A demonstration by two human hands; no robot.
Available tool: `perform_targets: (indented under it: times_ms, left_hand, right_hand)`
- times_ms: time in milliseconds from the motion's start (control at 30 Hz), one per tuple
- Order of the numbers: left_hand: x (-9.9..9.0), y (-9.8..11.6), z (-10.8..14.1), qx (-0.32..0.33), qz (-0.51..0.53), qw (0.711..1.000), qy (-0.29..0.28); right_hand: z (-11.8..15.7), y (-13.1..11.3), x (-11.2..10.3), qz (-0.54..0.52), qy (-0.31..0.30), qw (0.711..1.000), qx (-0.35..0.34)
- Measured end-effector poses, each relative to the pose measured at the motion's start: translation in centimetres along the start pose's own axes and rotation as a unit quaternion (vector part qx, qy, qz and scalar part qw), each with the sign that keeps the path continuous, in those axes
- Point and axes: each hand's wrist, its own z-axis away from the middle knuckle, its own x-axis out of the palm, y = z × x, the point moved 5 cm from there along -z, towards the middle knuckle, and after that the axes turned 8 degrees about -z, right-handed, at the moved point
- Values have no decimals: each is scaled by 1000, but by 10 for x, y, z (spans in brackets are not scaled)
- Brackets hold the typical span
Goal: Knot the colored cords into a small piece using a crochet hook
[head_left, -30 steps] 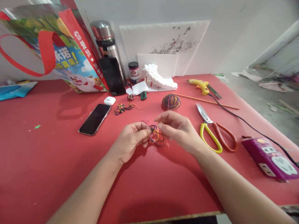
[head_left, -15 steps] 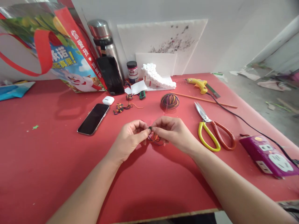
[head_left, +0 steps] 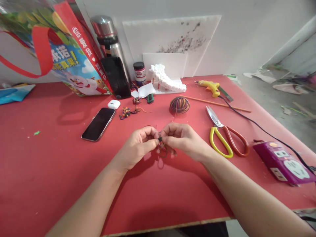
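Observation:
My left hand [head_left: 140,141] and my right hand [head_left: 181,140] meet over the middle of the red table. Thumb and fingers of each are pinched on a small dark knotted piece of cord [head_left: 160,139] between them. Thin loops of coloured cord [head_left: 163,153] dangle beneath the fingertips. Beyond the right hand lies a ball of multicoloured cord [head_left: 179,105], and a strand runs from it down to the fingers. Left of the ball is a small knotted multicoloured piece [head_left: 125,112] with loose ends. The fingers hide part of the knot.
Scissors [head_left: 218,126] with yellow and red handles lie at right, near a yellow glue gun [head_left: 209,88], an orange stick [head_left: 217,104] and a purple box [head_left: 283,161]. A phone [head_left: 98,124] lies at left. Behind stand a gift bag [head_left: 81,59], a flask [head_left: 116,49] and a white model [head_left: 165,79].
The pinched knot has shifted slightly down and right, and the cord loops beneath it hang differently. Both hands keep their pinch. The view has tilted slightly.

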Motion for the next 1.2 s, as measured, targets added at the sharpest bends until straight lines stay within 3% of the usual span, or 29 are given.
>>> perform_targets:
  times_ms: [333,567,800,933,1067,1200]
  left_hand:
    - [0,-2,0,8,70,997,-32]
    - [-1,-1,-2,12,83,996,-24]
    - [-5,-2,-1,48,43,996,65]
    - [-11,-1,0,73,1,990,118]
    - [-9,1,0,75,-17,991,107]
    - [-5,0,0,53,39,994,87]
  right_hand:
    - [0,2,2,-53,-17,998,-10]
    - [-2,3,3,-90,-29,995,-22]
    - [-3,2,-4,-82,41,995,-42]
    - [-1,3,0,-41,49,997,-39]
    - [-1,3,3,-35,54,996,-62]
    - [-2,3,4,-47,47,995,-75]
